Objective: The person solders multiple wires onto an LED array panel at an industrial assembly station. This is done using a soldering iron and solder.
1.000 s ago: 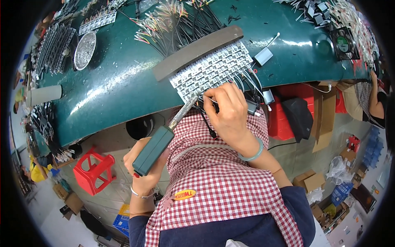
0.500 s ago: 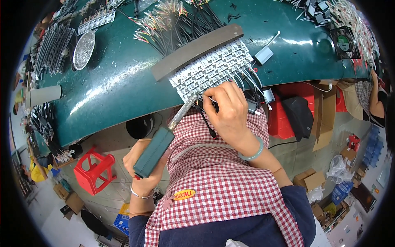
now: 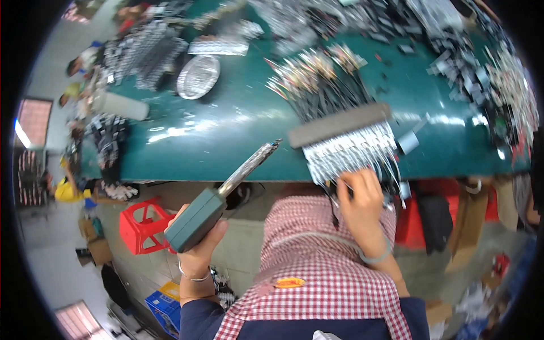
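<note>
My left hand (image 3: 205, 241) is wrapped round the dark green handle of a soldering gun (image 3: 199, 220). The gun's metal barrel slants up to the right, and its tip is over the green table, apart from the boards. At the near edge of a panel of small white circuit boards (image 3: 351, 152), my right hand (image 3: 362, 198) is closed in a pinch on a thin cable (image 3: 334, 212), whose black end hangs below the table edge. Motion blur hides exactly what the fingertips grip. A grey-brown bar (image 3: 340, 124) lies across the panel's far side. White wires (image 3: 392, 167) come off its right end.
Behind the bar lies a bundle of black cables (image 3: 328, 85) with bared coloured ends. A round metal dish (image 3: 198, 77) and board strips are at the left. A small grey box (image 3: 408, 141) sits right of the panel. A red stool (image 3: 144, 226) stands below the table.
The soldering gun has drawn away from the panel's near edge, to the left. My right hand stays at that edge. The whole view has shifted, showing more of the table's far side.
</note>
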Motion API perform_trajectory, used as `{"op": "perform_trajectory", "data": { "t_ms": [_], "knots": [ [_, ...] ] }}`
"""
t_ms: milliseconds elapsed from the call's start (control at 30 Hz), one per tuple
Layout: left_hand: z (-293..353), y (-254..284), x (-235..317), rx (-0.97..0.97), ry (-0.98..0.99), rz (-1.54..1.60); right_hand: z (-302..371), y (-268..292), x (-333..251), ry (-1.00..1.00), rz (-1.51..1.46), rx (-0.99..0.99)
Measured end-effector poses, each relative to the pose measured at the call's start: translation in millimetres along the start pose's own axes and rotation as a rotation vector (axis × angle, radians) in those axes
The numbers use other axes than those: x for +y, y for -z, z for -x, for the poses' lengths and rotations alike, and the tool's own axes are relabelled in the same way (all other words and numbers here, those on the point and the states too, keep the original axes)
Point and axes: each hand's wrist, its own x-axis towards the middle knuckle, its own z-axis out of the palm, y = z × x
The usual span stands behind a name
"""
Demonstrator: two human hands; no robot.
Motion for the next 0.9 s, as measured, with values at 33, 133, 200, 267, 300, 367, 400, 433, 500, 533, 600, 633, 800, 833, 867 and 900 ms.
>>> {"op": "perform_trajectory", "data": {
  "t_ms": [33, 133, 200, 267, 300, 367, 400, 433, 500, 533, 600, 633, 800, 833, 867, 900],
  "knots": [
    [-7, 5, 2, 0.019, -0.063, -0.049, 3, 5, 1, -0.030, -0.017, -0.033],
    [-18, 41, 8, 0.165, -0.191, -0.223, 10, 19, 0, -0.023, -0.011, -0.080],
    [-24, 54, 9, 0.442, -0.249, -0.014, 11, 30, -3, -0.159, -0.083, -0.169],
    [-37, 61, 2, 0.457, -0.228, 0.016, 14, 38, -8, -0.185, -0.107, -0.207],
    [-47, 60, -6, 0.442, -0.195, 0.055, 11, 41, -10, -0.239, -0.119, -0.252],
    [-65, 28, -18, 0.435, 0.125, 0.136, 0, 46, -17, -0.111, -0.133, -0.170],
    [-75, 7, -22, 0.396, 0.183, 0.327, -5, 52, -21, -0.003, -0.139, -0.099],
    [-88, -3, -37, 0.290, 0.290, 0.397, -11, 66, -29, -0.066, -0.261, -0.150],
    [-102, -27, -51, 0.201, 0.468, 0.812, -31, 93, -54, -0.025, -0.438, -0.105],
    [-99, -36, -59, 0.223, 0.455, 0.874, -39, 105, -65, 0.024, -0.504, -0.108],
    [-91, -48, -55, 0.258, 0.428, 0.959, -49, 123, -87, 0.132, -0.663, -0.142],
    [-87, -51, -55, 0.250, 0.447, 1.005, -54, 128, -97, 0.235, -0.829, -0.190],
    [-61, -55, -34, 0.216, 0.446, 1.092, -86, 125, -146, 0.343, -1.597, -0.567],
    [-56, -54, -34, 0.191, 0.453, 1.079, -87, 123, -149, 0.348, -1.596, -0.567],
    [-52, -54, -34, 0.166, 0.460, 1.066, -89, 121, -151, 0.362, -1.674, -0.664],
    [-48, -54, -35, 0.169, 0.464, 1.076, -90, 118, -153, 0.374, -1.749, -0.769]
  ]
}}
